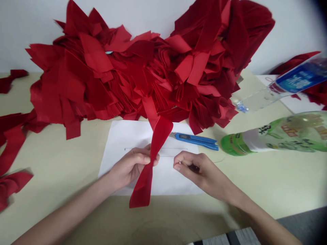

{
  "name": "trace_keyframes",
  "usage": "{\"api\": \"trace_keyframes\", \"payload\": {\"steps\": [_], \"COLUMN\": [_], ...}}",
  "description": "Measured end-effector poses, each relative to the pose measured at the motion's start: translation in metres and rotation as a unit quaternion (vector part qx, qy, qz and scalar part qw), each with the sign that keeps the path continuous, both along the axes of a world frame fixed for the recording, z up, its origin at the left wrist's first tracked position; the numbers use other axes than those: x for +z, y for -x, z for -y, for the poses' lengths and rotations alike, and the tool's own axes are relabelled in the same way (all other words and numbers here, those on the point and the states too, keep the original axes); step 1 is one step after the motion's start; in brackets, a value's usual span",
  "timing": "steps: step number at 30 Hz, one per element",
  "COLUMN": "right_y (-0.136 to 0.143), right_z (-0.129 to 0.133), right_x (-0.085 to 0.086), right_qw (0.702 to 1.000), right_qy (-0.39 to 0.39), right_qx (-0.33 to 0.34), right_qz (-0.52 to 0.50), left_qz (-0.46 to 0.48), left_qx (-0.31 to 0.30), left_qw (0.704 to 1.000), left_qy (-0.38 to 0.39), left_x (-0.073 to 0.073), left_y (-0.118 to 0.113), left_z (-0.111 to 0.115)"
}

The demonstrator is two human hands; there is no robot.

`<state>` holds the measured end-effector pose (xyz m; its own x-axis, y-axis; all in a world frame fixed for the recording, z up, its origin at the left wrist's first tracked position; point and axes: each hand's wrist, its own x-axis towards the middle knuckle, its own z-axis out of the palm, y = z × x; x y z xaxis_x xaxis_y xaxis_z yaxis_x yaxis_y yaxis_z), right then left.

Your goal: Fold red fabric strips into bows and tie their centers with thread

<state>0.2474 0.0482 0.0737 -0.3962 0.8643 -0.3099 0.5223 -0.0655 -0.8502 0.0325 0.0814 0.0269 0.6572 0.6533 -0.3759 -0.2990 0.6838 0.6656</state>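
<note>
A red velvety strip [160, 136] is pinched at its middle by my left hand [134, 163], gathered narrow there and flaring above and below. To its right, my right hand [192, 166] is raised with thumb and forefinger pressed together; anything between them is too small to make out. Both hands are above a white paper sheet [173, 180] marked with a thin drawn rectangle. A blue cutter [196, 140] lies across the sheet's right edge, just beyond my right hand.
A large heap of red fabric pieces [122, 75] spans the back, against the wall. Loose red strips [12, 146] lie at the left. A green-labelled bottle [276, 136] and a blue-labelled bottle [301, 80] lie at the right.
</note>
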Motion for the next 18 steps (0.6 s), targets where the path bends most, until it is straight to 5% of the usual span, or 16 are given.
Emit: {"api": "trace_keyframes", "payload": {"steps": [18], "right_y": [0.001], "right_z": [-0.007], "right_x": [0.003], "right_qw": [0.999], "right_qy": [0.009], "right_qx": [0.039], "right_qz": [-0.021], "left_qz": [-0.006], "left_qx": [-0.033], "left_qw": [0.999], "left_qy": [-0.031], "left_x": [0.001], "left_y": [-0.001], "left_z": [0.001]}}
